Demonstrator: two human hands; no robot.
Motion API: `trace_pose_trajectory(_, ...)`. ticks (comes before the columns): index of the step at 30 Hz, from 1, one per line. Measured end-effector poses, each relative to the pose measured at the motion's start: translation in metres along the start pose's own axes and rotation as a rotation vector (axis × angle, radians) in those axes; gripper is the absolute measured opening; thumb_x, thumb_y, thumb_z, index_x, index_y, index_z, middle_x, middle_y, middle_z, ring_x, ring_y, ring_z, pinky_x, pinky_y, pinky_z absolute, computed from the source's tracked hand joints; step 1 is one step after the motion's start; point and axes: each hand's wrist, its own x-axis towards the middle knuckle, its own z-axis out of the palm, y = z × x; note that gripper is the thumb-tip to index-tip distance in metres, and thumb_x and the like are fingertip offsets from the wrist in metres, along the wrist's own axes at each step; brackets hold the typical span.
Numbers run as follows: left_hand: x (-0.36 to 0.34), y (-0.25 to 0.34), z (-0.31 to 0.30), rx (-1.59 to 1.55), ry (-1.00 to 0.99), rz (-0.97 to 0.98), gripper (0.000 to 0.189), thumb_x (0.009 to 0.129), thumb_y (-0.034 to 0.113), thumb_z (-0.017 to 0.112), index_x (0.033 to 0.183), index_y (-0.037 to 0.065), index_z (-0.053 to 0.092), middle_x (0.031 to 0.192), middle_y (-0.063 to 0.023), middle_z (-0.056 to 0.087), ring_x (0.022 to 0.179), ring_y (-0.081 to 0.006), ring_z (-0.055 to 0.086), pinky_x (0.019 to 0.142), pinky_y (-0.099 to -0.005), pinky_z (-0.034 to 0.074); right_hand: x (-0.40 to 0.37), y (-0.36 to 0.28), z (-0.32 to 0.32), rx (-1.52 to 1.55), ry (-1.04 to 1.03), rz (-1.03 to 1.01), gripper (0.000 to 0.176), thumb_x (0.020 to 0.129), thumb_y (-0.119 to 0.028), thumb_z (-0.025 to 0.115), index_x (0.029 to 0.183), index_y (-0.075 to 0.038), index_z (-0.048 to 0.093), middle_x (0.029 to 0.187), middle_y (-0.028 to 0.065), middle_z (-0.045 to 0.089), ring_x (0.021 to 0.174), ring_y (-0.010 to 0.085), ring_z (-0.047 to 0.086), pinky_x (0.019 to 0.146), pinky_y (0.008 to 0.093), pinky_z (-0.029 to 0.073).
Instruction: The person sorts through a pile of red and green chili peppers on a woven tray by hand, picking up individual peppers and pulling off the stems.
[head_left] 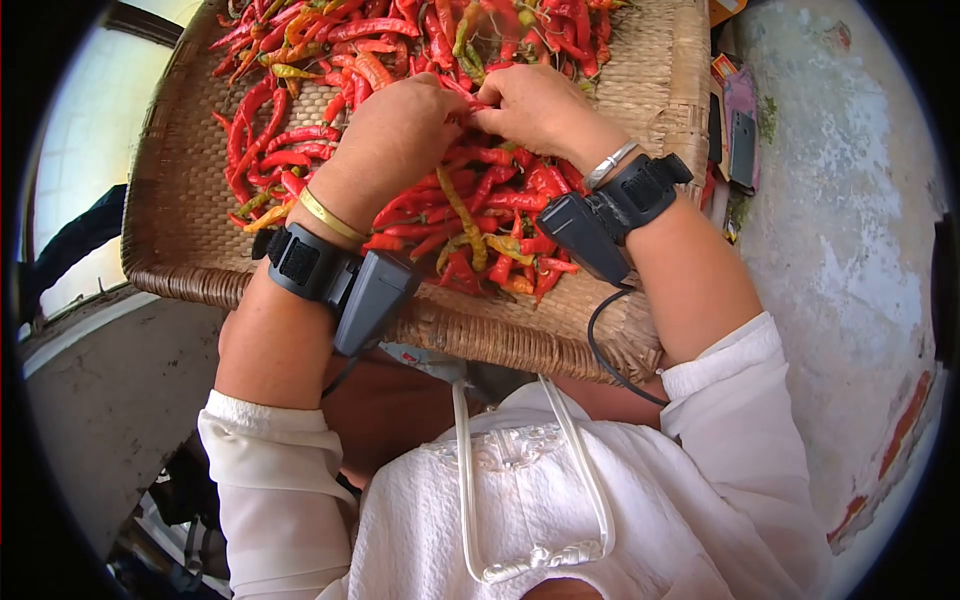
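Note:
Many red chili peppers [415, 215], some yellow or green, lie heaped in a wide woven basket [190, 215]. My left hand [405, 115] is over the middle of the heap with its fingers curled together. Close beside it on the right is my right hand [535, 108], its thumb and fingers pinched towards the left hand. A red pepper shows between the two hands, and both seem to hold it, though the fingertips are partly hidden. Black devices are strapped to both wrists.
The basket's thick front rim [470, 335] runs just before my body. A phone [742, 148] and a pink item stand right of the basket, against a worn, peeling wall [840, 200]. A black cable hangs from the right wrist device over the rim. A window is at the left.

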Motion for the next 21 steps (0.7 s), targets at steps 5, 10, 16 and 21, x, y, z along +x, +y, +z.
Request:
trace_pose_trajectory(5,0.001,-0.004,0.007,-0.039,0.06,0.015,0.025,0.077,0.012,0.058,0.1,0.004,0.062,0.086,-0.0157,0.06,0.081,-0.0329,0.058,0.074,-0.0392,0.047,0.005,0.009,0.017,0.176,0.163,-0.021,0.017,0.071,-0.023,0.061,0.079,-0.009,0.065,0.082,0.0127,0.065,0.08,0.0324,0.061,0.071,0.041,0.048)
trace_pose_trajectory(10,0.0,0.003,-0.019,-0.027,0.156,-0.043,0.021,0.079,0.018,0.06,0.094,0.004,0.063,0.082,-0.0148,0.062,0.077,-0.0311,0.06,0.069,-0.0387,0.047,0.006,0.005,-0.017,0.271,0.135,-0.005,0.016,0.071,-0.021,0.063,0.076,-0.005,0.063,0.071,0.0086,0.063,0.064,0.0218,0.061,0.061,0.0334,0.048)
trace_pose_trajectory(16,-0.002,0.0,-0.037,0.277,-0.022,-0.398,0.036,0.079,0.039,0.059,0.069,0.005,0.063,0.061,-0.0138,0.059,0.064,-0.0318,0.06,0.058,-0.042,0.046,-0.01,0.014,-0.069,0.97,-0.055,-0.092,0.014,0.081,-0.018,0.06,0.082,-0.004,0.062,0.068,0.0004,0.059,0.059,0.0087,0.056,0.055,0.0211,0.045)
trace_pose_trajectory(21,-0.004,-0.004,-0.029,0.402,0.018,-0.371,0.039,0.077,0.043,0.061,0.07,0.004,0.06,0.065,-0.0149,0.061,0.066,-0.0329,0.06,0.059,-0.0442,0.046,0.003,0.031,-0.075,1.577,0.235,-0.192,0.031,0.088,-0.012,0.053,0.114,0.002,0.046,0.088,0.0062,0.059,0.076,0.0126,0.061,0.062,0.0216,0.05)
